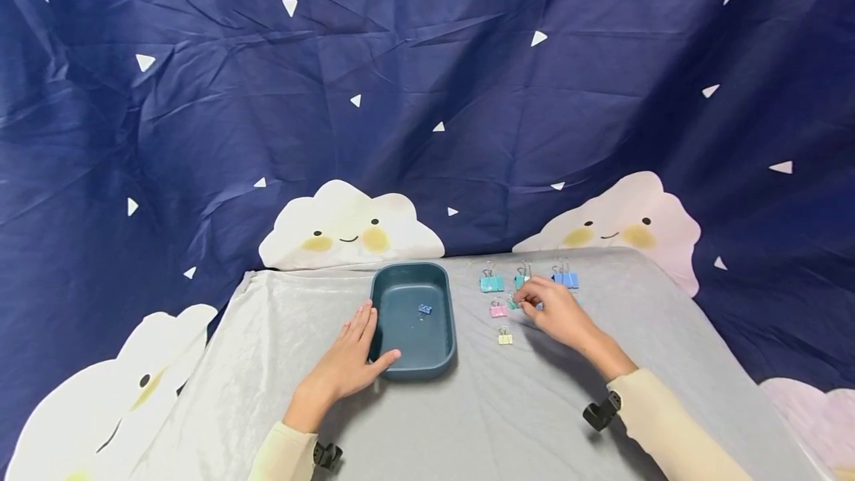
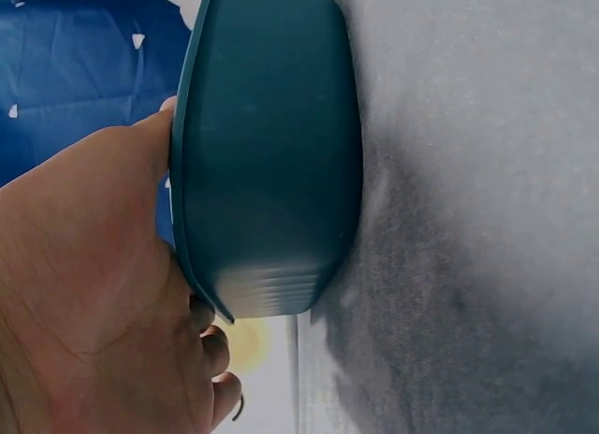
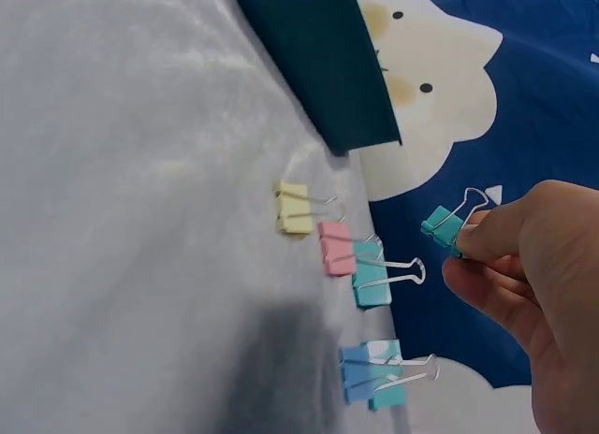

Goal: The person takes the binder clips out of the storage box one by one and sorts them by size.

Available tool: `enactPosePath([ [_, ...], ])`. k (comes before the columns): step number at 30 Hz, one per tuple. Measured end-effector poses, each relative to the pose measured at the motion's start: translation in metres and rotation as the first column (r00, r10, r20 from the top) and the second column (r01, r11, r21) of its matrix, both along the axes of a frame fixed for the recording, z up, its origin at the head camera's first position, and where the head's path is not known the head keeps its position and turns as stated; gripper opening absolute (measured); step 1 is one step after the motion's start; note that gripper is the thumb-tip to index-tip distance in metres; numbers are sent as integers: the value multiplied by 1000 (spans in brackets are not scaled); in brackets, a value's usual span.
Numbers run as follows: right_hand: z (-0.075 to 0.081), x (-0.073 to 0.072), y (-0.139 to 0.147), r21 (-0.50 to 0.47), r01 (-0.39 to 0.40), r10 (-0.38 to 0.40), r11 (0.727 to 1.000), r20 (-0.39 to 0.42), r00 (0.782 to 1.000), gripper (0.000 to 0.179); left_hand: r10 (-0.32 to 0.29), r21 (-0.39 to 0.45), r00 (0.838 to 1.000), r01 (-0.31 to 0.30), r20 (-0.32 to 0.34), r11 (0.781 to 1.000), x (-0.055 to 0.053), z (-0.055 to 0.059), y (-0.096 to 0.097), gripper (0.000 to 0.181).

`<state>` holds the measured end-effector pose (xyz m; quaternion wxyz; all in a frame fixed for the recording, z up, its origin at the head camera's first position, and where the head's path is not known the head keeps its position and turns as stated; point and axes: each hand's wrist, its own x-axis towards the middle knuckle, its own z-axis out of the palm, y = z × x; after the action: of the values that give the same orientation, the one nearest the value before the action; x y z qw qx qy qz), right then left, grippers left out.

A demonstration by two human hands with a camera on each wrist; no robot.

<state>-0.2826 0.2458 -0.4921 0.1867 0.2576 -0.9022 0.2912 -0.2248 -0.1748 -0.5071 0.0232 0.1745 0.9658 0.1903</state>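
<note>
My right hand (image 1: 554, 310) pinches a small teal binder clip (image 3: 444, 224) between thumb and fingertips, lifted off the cloth. Nearby stand a pink binder clip (image 1: 498, 311), a yellow one (image 1: 505, 338) and a large teal one (image 1: 491, 284). Behind the hand are a large blue binder clip (image 1: 566, 280) and another teal one, partly covered; a smaller blue clip (image 3: 356, 373) also shows in the right wrist view. My left hand (image 1: 347, 358) rests along the left rim of a dark teal tray (image 1: 412, 375), fingers straight and thumb over the near corner. Inside lies a small blue binder clip (image 1: 424, 309).
A grey cloth (image 1: 481, 421) covers the table. Behind it hangs a dark blue curtain (image 1: 401, 154) printed with white triangles and smiling clouds. The tray's raised walls stand to the left of the clips.
</note>
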Motion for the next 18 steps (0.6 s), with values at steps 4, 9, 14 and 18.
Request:
enactPosePath([
  [4,-6,3,8,0,13,-13,1000,11,1000,12,-5,17,1000,5,-13,1000,0,0,1,102],
  [9,-16,4,17,0,36,-36,999,3,999,15,-11,18,1000,11,-26,1000,-2,0,0,101],
  [14,-25,6,26,25,66,-68,997,45,997,16,-9,-7,1000,9,-1,1000,-2,-1,0,103],
  [18,-32,9,32,30,98,-100,995,82,992,16,-11,2,1000,11,-3,1000,-1,-2,-1,102],
])
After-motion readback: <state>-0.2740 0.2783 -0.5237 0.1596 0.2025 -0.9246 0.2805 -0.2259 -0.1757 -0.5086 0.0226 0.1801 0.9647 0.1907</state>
